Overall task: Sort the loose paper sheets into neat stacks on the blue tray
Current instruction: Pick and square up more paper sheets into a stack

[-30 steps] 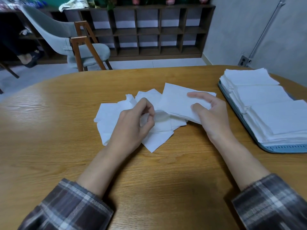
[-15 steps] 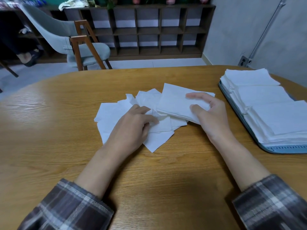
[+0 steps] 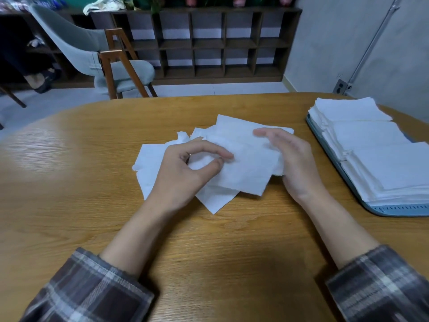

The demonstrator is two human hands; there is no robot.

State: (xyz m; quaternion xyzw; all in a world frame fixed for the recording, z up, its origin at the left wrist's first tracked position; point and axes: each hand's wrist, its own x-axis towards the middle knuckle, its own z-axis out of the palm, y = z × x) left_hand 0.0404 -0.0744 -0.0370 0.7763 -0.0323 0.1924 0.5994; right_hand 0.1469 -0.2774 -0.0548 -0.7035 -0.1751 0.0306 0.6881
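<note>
We judge the sorting well advanced but unfinished. The blue tray (image 3: 394, 209) at the three o'clock side of the bench (image 3: 209, 252) already carries three squared stacks (image 3: 371, 147) of white paper, set in a row from twelve to six o'clock along it. What is left is a small jumble of loose sheets (image 3: 151, 163) lying crosswise over one another at the middle of the bench, well apart from the tray.

Both hands are on that jumble. The left hand (image 3: 183, 173) sits at its nine o'clock side, thumb and forefinger curled into a ring and pinching the near edge of the top sheet (image 3: 248, 173). The right hand (image 3: 297, 163) is at the three o'clock side, fingers reaching over the paper and thumb tucked against it, grasping the same sheet's edge; whether more sheets are caught beneath it we cannot tell. The top sheet spans the gap between the two hands, lifted slightly off the rest. We reckon a handful of sheets remain to square up and carry toward three o'clock.
</note>
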